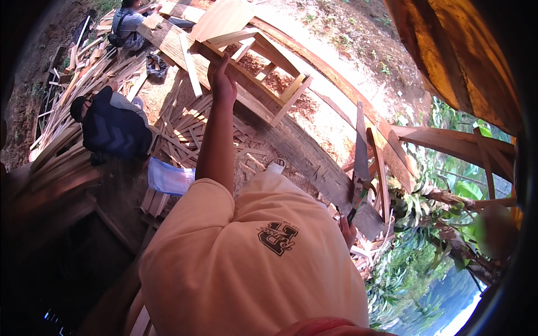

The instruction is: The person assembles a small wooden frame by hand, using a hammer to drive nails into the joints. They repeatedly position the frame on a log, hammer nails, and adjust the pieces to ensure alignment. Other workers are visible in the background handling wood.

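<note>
A wooden frame of joined boards, shaped like a small chair or stool, lies tilted on a long plank bench. My left hand grips the board along its near side, fingers partly hidden behind the wood. Low on the right, my right hand is closed round the dark grip of a slim tool with some green on it. Its far end overlaps the saw handle, so I cannot tell its kind. The handsaw, with a long grey blade, rests at the bench's right end, just beyond that hand.
On the left a person in a dark vest bends over; another person sits at the far left. Scrap strips litter the ground beside a pale plastic sack. A long curved timber runs behind the bench. Plants grow at right.
</note>
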`<action>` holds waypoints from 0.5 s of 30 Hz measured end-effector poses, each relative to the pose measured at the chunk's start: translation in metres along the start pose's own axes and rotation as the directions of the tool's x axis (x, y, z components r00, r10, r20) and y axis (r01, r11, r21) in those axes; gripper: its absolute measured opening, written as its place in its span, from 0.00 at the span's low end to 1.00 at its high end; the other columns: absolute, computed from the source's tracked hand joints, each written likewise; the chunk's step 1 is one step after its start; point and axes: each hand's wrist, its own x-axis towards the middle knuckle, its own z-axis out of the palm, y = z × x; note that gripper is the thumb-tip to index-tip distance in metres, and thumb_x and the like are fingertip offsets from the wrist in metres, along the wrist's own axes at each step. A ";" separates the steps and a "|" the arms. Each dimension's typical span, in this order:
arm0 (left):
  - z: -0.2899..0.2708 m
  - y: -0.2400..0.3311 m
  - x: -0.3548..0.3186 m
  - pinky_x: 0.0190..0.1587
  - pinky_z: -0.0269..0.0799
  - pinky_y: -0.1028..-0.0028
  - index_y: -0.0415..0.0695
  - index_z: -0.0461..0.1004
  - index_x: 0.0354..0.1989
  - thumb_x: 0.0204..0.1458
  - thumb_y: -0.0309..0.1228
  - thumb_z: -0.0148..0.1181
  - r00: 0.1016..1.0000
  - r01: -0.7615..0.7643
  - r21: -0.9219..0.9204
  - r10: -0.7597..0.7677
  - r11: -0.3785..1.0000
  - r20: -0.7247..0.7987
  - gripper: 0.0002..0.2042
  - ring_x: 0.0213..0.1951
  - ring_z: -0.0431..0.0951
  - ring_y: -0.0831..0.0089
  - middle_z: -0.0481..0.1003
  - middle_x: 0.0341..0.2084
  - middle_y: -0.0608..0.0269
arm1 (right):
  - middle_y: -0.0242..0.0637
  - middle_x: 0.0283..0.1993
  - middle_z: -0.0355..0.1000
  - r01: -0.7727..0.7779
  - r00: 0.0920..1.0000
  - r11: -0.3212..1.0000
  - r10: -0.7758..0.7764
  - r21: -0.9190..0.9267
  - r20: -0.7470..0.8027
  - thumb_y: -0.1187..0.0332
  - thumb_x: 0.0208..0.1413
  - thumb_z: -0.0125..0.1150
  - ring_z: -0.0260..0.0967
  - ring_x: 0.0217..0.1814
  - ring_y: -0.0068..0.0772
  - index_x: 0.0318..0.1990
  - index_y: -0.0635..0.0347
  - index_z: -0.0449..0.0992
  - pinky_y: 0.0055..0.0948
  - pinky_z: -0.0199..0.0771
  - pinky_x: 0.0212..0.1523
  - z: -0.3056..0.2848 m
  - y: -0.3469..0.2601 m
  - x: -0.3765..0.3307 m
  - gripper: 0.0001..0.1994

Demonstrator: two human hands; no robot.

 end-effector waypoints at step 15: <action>0.063 -0.049 -0.048 0.61 0.70 0.45 0.31 0.45 0.67 0.58 0.18 0.51 0.916 -0.378 0.908 -0.072 0.181 0.396 0.30 0.60 0.69 0.28 0.62 0.58 0.21 | 0.23 0.21 0.62 -0.156 0.988 0.980 0.154 0.127 0.027 0.63 0.66 0.61 0.56 0.20 0.14 0.30 0.59 0.72 0.22 0.55 0.23 0.000 -0.028 0.010 0.13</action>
